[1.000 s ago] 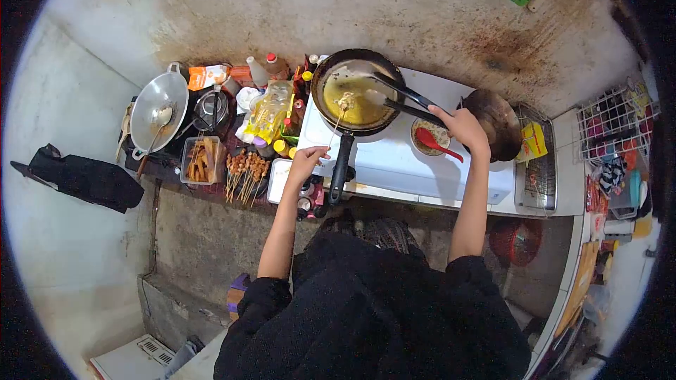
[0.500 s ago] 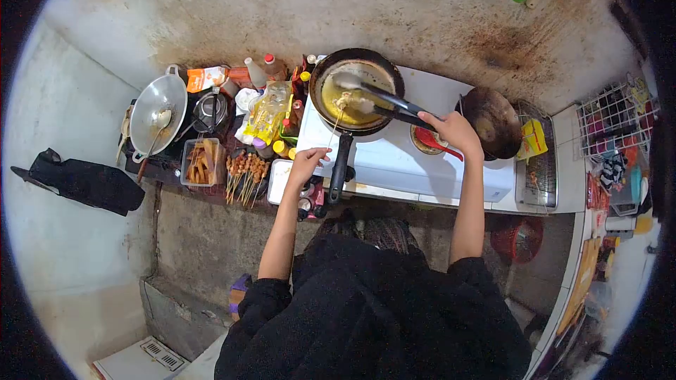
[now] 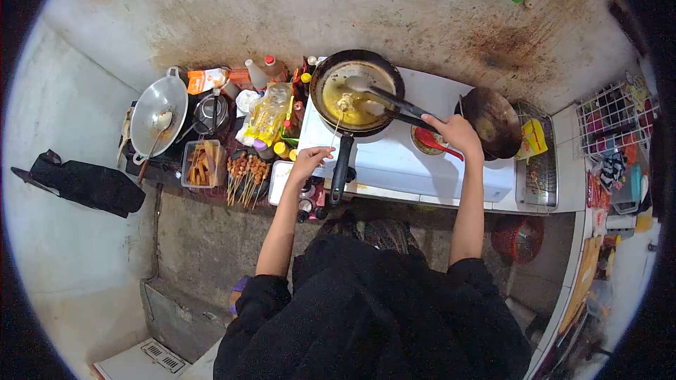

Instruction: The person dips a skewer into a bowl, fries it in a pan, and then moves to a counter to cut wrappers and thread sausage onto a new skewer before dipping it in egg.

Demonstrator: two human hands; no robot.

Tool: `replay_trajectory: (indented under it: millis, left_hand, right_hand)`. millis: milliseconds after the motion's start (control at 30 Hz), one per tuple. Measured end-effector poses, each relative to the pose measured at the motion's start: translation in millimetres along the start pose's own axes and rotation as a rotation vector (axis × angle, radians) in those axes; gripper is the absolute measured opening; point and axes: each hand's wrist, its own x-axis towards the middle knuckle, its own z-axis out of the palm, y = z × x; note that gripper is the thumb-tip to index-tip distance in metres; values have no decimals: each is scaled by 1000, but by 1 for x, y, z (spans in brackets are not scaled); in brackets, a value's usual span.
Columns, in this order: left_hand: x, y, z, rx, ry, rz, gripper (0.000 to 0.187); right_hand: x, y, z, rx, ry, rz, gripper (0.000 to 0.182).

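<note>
My left hand [image 3: 309, 163] pinches the lower end of a thin skewer [image 3: 339, 121]. The skewer's food-covered tip lies in the yellow oil of a dark frying pan [image 3: 386, 70]. The pan's black handle [image 3: 341, 169] points toward me, just right of my left hand. In my right hand [image 3: 454, 133] is a pair of tongs [image 3: 401, 104] with black handles and grey heads. Those heads are over the oil, spread apart on the right of the skewer tip. Below the tongs stands a small bowl with a red spoon [image 3: 438, 143] in it.
Cooked skewers [image 3: 248, 176] lie left of a white tray [image 3: 280, 181]. Farther left are a clear tub of brown pieces [image 3: 203, 165] and a silver wok [image 3: 156, 98]. Bottles [image 3: 274, 68] stand along the wall. A dark wok [image 3: 491, 123] sits on the right.
The tongs' heads have shifted slightly right, away from the skewer tip. The skewer and my left hand have barely moved.
</note>
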Motion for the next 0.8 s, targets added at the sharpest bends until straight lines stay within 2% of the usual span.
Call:
replay_trajectory:
  millis: [133, 233, 333, 433, 500, 600, 700, 800]
  left_hand:
    - [1, -1, 2, 31, 24, 63, 22]
    - [-1, -1, 4, 62, 61, 93, 20]
    - [-5, 4, 6, 100, 99, 127, 21]
    - [-10, 9, 8, 110, 125, 76, 23]
    - [-11, 7, 7, 158, 138, 76, 24]
    - [-10, -1, 5, 202, 170, 100, 28]
    - [-10, -4, 5, 296, 224, 101, 30]
    - [-11, -2, 5, 422, 306, 152, 28]
  right_hand:
    - [-4, -2, -1, 11, -78, -37, 73]
    - [-3, 2, -1, 38, -92, 40, 70]
    - [-11, -4, 1, 13, -47, -1, 67]
    - [-20, -11, -4, 65, -52, -89, 66]
    - [-13, -4, -2, 48, -103, 47, 67]
    - [-11, -7, 2, -81, -45, 70, 67]
    - [-15, -13, 3, -43, -49, -6, 69]
    - [-8, -3, 1, 47, -125, 65, 70]
